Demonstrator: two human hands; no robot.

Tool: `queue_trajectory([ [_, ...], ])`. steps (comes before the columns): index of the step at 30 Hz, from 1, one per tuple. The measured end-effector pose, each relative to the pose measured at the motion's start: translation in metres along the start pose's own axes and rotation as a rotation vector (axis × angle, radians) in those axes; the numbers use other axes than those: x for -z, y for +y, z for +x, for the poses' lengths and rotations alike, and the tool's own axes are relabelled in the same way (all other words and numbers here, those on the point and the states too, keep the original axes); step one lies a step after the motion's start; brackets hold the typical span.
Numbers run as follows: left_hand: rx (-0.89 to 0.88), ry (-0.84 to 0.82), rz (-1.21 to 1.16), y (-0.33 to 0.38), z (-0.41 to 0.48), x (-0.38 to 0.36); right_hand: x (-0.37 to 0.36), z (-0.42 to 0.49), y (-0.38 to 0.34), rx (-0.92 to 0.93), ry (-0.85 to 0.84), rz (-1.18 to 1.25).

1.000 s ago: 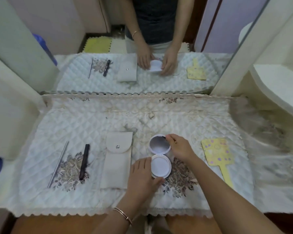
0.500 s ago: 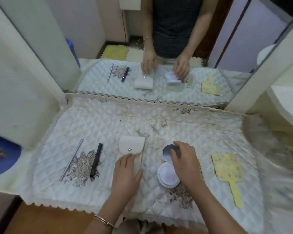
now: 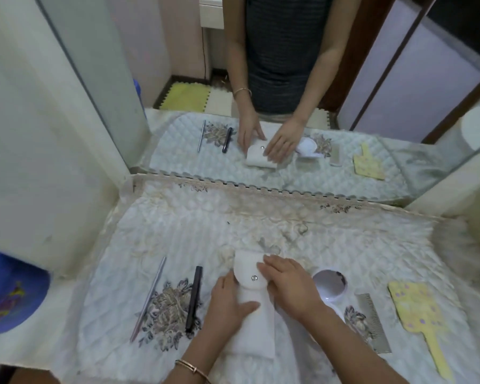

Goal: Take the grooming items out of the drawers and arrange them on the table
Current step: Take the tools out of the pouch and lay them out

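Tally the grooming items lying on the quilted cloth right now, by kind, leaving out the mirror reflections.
Slim stick-shaped tools: 2, the silver stick and the dark stick
White snap pouch: 1
Open round compact: 1
Metal comb: 1
Yellow paddle mirror: 1
Total: 6

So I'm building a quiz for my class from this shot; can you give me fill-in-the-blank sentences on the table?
1. Both hands, left and right, rest on the white snap-button ____.
2. The open round white compact mirror lies to the pouch's ____.
3. The yellow paddle-shaped hand mirror lies right of the metal ____.
4. The thin silver rod lies left of the dark ____.

Missing: pouch; right; comb; pencil
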State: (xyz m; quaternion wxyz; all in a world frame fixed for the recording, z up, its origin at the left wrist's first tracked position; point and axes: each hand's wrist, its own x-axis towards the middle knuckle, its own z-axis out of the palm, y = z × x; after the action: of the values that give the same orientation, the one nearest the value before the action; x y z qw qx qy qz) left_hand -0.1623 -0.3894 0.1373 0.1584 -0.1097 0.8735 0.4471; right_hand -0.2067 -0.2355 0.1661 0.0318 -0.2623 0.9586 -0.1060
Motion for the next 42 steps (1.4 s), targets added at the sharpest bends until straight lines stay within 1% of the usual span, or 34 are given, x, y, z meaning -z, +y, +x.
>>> queue_trajectory([
  [3,0.015,-0.024,-0.086,0.001,0.005,0.005,0.004,0.004,-0.002,0.003,0.039,-0.013],
  [5,0.006,-0.033,-0.097,0.002,0.007,0.008,0.008,0.006,-0.005,-0.023,0.038,0.032],
  [6,0.004,-0.04,-0.092,0.003,0.008,0.01,0.011,0.005,-0.009,-0.077,0.036,0.124],
  [7,0.008,-0.046,-0.097,0.004,0.008,0.013,0.014,0.005,-0.011,-0.16,0.07,0.194],
  [9,0.027,-0.093,-0.177,0.004,0.008,0.02,0.024,0.006,-0.01,-0.344,0.085,0.331],
  [12,0.103,-0.265,-0.412,0.01,0.001,0.034,0.047,0.014,-0.007,-0.462,0.219,0.512],
  [15,0.091,-0.363,-0.547,0.016,-0.007,0.044,0.07,0.021,-0.003,-0.541,0.362,0.601],
  [16,0.07,-0.37,-0.555,0.02,-0.012,0.047,0.074,0.021,-0.001,-0.538,0.402,0.558],
  [19,0.025,-0.379,-0.547,0.026,-0.026,0.053,0.082,0.019,0.0,-0.517,0.449,0.396],
  [20,0.017,-0.378,-0.546,0.028,-0.03,0.055,0.083,0.017,-0.002,-0.491,0.449,0.409],
  [22,0.025,-0.348,-0.554,0.029,-0.038,0.055,0.087,0.011,-0.011,-0.435,0.455,0.527],
  [24,0.052,-0.294,-0.576,0.029,-0.044,0.056,0.088,0.001,-0.017,-0.357,0.438,0.587],
  [25,0.058,-0.274,-0.585,0.029,-0.046,0.057,0.088,-0.004,-0.019,-0.318,0.381,0.624],
  [26,0.061,-0.263,-0.591,0.03,-0.049,0.057,0.088,-0.009,-0.021,-0.277,0.279,0.646],
  [28,0.059,-0.26,-0.585,0.029,-0.053,0.057,0.084,-0.017,-0.023,-0.219,0.065,0.616],
  [29,0.061,-0.256,-0.577,0.029,-0.055,0.057,0.079,-0.02,-0.023,-0.213,0.025,0.602],
  [33,0.09,-0.208,-0.589,0.028,-0.059,0.057,0.068,-0.023,-0.024,-0.2,0.12,0.612],
  [35,0.107,-0.205,-0.605,0.028,-0.061,0.059,0.065,-0.022,-0.025,-0.209,0.142,0.649],
  [38,0.096,-0.201,-0.601,0.029,-0.062,0.063,0.07,-0.019,-0.03,-0.279,0.103,0.767],
  [42,0.096,-0.203,-0.593,0.029,-0.063,0.066,0.074,-0.016,-0.032,-0.245,0.065,0.762],
])
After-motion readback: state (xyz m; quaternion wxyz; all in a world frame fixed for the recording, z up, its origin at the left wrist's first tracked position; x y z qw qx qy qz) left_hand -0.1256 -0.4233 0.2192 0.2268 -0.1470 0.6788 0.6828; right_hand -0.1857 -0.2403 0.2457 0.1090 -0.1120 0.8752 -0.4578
